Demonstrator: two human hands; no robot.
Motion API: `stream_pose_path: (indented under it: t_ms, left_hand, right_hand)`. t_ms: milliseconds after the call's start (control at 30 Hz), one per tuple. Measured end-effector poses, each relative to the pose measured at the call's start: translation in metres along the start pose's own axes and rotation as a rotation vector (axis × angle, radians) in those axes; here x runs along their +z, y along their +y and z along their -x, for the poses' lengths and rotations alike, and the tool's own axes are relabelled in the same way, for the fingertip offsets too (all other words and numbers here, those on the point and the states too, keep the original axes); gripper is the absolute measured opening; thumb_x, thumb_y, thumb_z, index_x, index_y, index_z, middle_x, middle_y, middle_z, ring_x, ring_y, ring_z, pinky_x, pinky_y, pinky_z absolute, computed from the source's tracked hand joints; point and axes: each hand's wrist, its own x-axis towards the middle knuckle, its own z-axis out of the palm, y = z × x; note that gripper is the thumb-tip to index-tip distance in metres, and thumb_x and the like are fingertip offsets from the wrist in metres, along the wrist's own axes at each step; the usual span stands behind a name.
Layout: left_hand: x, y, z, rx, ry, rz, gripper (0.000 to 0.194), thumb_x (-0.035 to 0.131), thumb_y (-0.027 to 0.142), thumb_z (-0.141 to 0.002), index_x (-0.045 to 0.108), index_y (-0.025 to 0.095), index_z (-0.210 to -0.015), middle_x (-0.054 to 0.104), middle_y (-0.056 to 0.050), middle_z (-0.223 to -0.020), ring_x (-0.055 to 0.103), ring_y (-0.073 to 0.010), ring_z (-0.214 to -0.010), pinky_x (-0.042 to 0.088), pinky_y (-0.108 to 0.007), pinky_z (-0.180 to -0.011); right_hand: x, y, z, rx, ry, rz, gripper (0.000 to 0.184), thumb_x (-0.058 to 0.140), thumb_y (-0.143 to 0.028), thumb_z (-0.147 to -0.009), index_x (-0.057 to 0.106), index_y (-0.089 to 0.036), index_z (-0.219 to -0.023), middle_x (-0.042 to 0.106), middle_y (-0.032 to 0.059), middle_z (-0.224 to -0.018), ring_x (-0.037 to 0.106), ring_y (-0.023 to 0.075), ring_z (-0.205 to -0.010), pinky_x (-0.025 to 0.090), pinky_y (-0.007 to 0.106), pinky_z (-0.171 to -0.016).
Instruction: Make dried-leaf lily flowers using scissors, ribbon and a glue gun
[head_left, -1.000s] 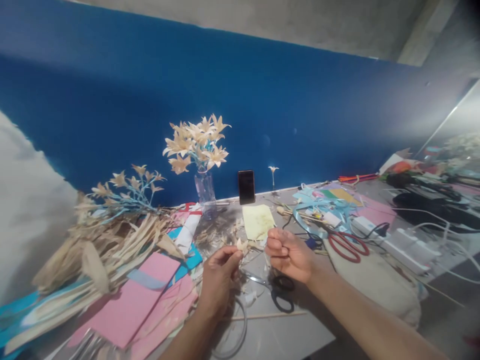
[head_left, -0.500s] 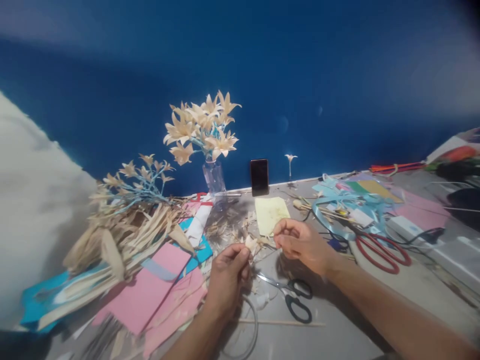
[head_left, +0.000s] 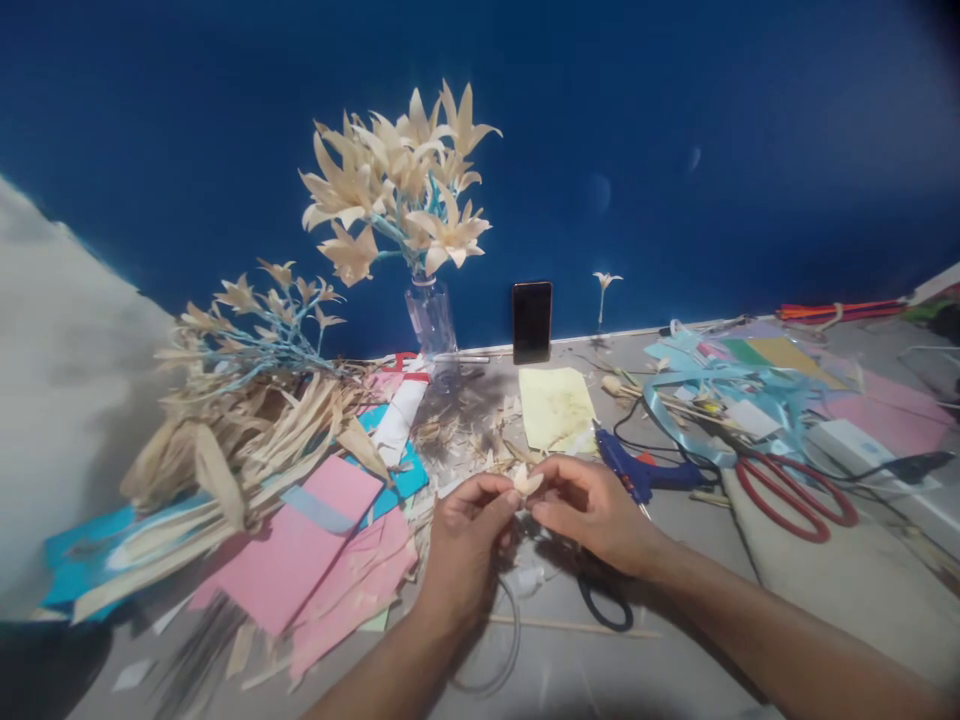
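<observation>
Between the fingertips of both hands is a small cream husk flower (head_left: 527, 482) with a few curved petals. My left hand (head_left: 474, 530) pinches it at its left and lower side. My right hand (head_left: 589, 510) has thumb and forefinger closed at its right side, touching the petals. Below my right hand, black-handled scissors (head_left: 609, 605) lie mostly hidden on the table. A blue glue gun (head_left: 637, 470) rests just beyond my right wrist. Behind the hands lies a stained yellow paper (head_left: 556, 405), with husk scraps scattered about.
A clear bottle (head_left: 431, 320) holds large cream flowers (head_left: 405, 180). Dried husks (head_left: 247, 450) and pink sheets (head_left: 300, 560) pile up at left. A phone (head_left: 532, 322) leans against the blue wall. Red-handled scissors (head_left: 795, 495) and blue ribbon (head_left: 675, 410) lie at right.
My right hand has moved left to meet the flower and my left hand. The view has shifted, bringing the glue gun into sight; the black scissors are now more covered.
</observation>
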Motion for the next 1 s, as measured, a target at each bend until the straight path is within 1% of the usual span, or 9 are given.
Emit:
stream_pose_path:
  t_ms: [167,333,467,567,667,767,833,900,1000]
  left_hand:
    - [0.002,0.002,0.0,0.042,0.046,-0.122,0.019,0.078,0.03,-0.069,0.067,0.016,-0.073,0.054,0.005,-0.052,0.043,-0.0067,-0.044,0.033,-0.019,-0.044]
    - [0.006,0.005,0.005,0.115,0.051,-0.284,0.013,0.075,0.027,-0.071,0.067,0.016,-0.071,0.057,0.004,-0.054,0.045,-0.0076,-0.047,0.035,-0.02,-0.047]
    - [0.005,0.0,0.005,0.185,0.085,-0.42,0.008,0.072,0.024,-0.073,0.068,0.017,-0.071,0.062,0.002,-0.06,0.051,-0.0103,-0.055,0.04,-0.021,-0.053]
    - [0.003,-0.005,0.005,0.244,0.096,-0.488,0.006,0.07,0.022,-0.075,0.069,0.018,-0.069,0.064,0.001,-0.062,0.054,-0.0119,-0.058,0.043,-0.023,-0.057]
    - [0.003,-0.008,0.007,0.285,0.07,-0.503,0.007,0.069,0.022,-0.077,0.071,0.019,-0.071,0.067,0.0,-0.065,0.057,-0.0129,-0.057,0.045,-0.024,-0.057]
    - [0.004,-0.008,0.008,0.272,0.061,-0.476,0.008,0.068,0.025,-0.078,0.074,0.019,-0.075,0.068,-0.002,-0.066,0.058,-0.0133,-0.056,0.045,-0.024,-0.055]
    - [0.004,-0.007,0.007,0.24,0.074,-0.46,0.01,0.069,0.027,-0.077,0.073,0.018,-0.075,0.067,-0.001,-0.064,0.057,-0.013,-0.054,0.045,-0.024,-0.054]
    - [0.004,-0.006,0.006,0.197,0.088,-0.439,0.011,0.07,0.028,-0.076,0.072,0.017,-0.075,0.065,0.0,-0.06,0.055,-0.0123,-0.051,0.044,-0.024,-0.051]
    - [0.004,-0.003,0.004,0.155,0.113,-0.406,0.012,0.07,0.029,-0.075,0.069,0.017,-0.074,0.063,0.001,-0.056,0.052,-0.0111,-0.047,0.042,-0.022,-0.048]
  right_hand:
    - [0.007,-0.003,0.0,-0.011,0.083,0.087,0.01,0.063,-0.027,-0.08,0.062,-0.017,-0.08,0.053,-0.0037,-0.064,0.046,0.0113,-0.058,0.036,0.023,-0.055]
    - [0.007,-0.003,0.001,-0.051,0.093,0.118,0.012,0.06,-0.026,-0.081,0.058,-0.018,-0.072,0.057,-0.002,-0.066,0.05,0.0122,-0.062,0.04,0.022,-0.058]
    - [0.01,-0.001,0.004,-0.062,0.147,0.248,0.011,0.056,-0.024,-0.079,0.057,-0.018,-0.07,0.052,-0.0037,-0.059,0.045,0.0115,-0.056,0.036,0.022,-0.053]
    - [0.013,0.002,0.005,-0.132,0.222,0.394,0.009,0.056,-0.02,-0.078,0.059,-0.018,-0.069,0.05,-0.0043,-0.056,0.044,0.0112,-0.053,0.034,0.022,-0.053]
    - [0.016,0.006,0.005,-0.224,0.307,0.501,0.01,0.055,-0.017,-0.076,0.06,-0.018,-0.068,0.051,-0.004,-0.055,0.045,0.0111,-0.052,0.034,0.023,-0.054]
    - [0.017,0.009,0.005,-0.289,0.372,0.576,0.012,0.055,-0.016,-0.076,0.06,-0.018,-0.066,0.05,-0.004,-0.053,0.045,0.0107,-0.05,0.033,0.023,-0.053]
    - [0.018,0.01,0.005,-0.305,0.388,0.603,0.013,0.055,-0.015,-0.076,0.06,-0.018,-0.065,0.051,-0.0038,-0.053,0.045,0.0107,-0.049,0.033,0.023,-0.053]
    - [0.019,0.01,0.005,-0.308,0.377,0.601,0.014,0.056,-0.016,-0.079,0.061,-0.018,-0.066,0.052,-0.0033,-0.054,0.046,0.0111,-0.05,0.033,0.023,-0.053]
    - [0.019,0.01,0.007,-0.302,0.324,0.561,0.015,0.055,-0.018,-0.083,0.066,-0.018,-0.074,0.059,-0.001,-0.059,0.05,0.0125,-0.053,0.036,0.024,-0.055]
